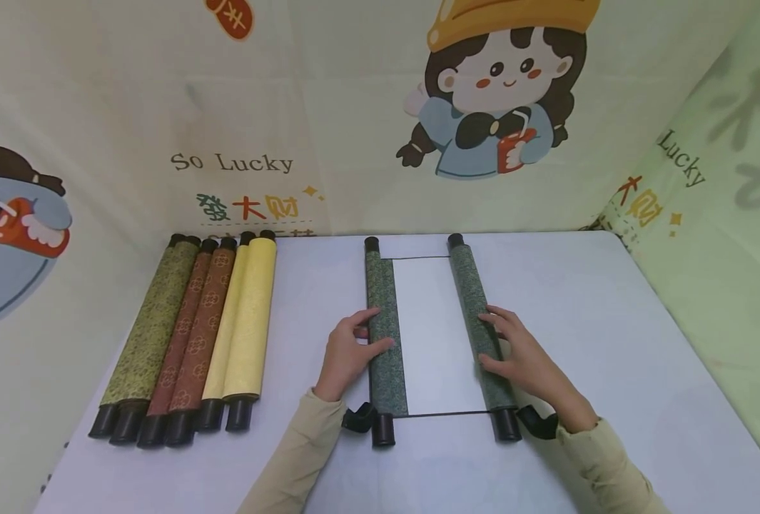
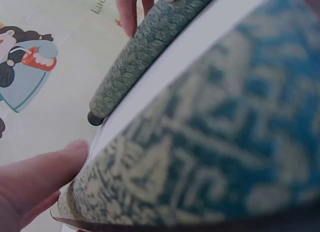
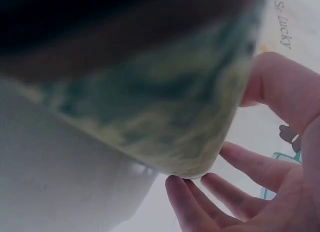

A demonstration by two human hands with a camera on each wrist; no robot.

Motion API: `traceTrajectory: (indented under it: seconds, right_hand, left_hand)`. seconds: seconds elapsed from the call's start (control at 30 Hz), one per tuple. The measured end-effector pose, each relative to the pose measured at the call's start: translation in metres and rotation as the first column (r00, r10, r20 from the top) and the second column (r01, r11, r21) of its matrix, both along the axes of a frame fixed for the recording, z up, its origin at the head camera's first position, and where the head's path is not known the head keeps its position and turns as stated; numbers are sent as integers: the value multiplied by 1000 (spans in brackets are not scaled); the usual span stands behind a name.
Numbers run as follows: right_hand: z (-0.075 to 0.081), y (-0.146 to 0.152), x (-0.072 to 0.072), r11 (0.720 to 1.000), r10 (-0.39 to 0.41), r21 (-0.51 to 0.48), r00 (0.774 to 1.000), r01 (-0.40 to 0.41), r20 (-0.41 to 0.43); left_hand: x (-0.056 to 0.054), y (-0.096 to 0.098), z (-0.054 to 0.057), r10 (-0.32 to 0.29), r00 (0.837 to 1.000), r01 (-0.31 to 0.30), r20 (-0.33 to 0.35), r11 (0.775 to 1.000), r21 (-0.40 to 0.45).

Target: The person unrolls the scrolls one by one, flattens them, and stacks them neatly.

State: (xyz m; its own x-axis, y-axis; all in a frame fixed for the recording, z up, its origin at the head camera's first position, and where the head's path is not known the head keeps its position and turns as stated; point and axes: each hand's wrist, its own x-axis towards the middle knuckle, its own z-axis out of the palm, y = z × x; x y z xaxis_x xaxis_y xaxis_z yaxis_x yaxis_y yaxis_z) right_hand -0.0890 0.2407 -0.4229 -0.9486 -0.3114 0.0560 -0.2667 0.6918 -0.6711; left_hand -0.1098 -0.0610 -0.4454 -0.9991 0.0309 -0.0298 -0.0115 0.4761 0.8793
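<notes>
A green patterned hanging scroll lies partly unrolled on the table, with white paper (image 1: 440,321) showing between its two rolls. My left hand (image 1: 347,353) grips the left roll (image 1: 387,385), thumb on top and fingers at its outer side. Around the right roll (image 1: 468,278), my right hand (image 1: 524,360) has its thumb on the inner side and fingers over the top and outer side. Black knobs cap both rolls. The left wrist view shows the thumb (image 2: 65,159) against the patterned backing; in the right wrist view, fingertips (image 3: 187,197) touch the roll's underside edge.
To the left lie several rolled scrolls side by side: olive green (image 1: 151,321), reddish brown (image 1: 203,328) and yellow (image 1: 251,314) ones. They rest on a white table (image 1: 611,321). A printed cartoon curtain (image 1: 347,128) hangs behind and at both sides.
</notes>
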Motion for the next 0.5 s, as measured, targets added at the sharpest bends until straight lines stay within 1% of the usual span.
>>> traceTrajectory:
  seconds: [0.1,0.23,0.37,0.5]
  right_hand:
    - [2,3,1,1000,-1,17,1000,1,5]
    - [4,6,2,997,18,72,1000,-18,-2]
    - [5,9,0,990,54,133,999,-52,-9]
    - [6,14,-1,983,97,159,995,-93,-12]
  left_hand:
    - [1,2,3,-14,1000,13,-11,999,-50]
    - [3,4,6,-16,1000,14,-24,994,-110]
    - [5,4,8,0,1000,-2,-17,994,-107]
    - [5,4,8,14,1000,-15,-13,995,-95]
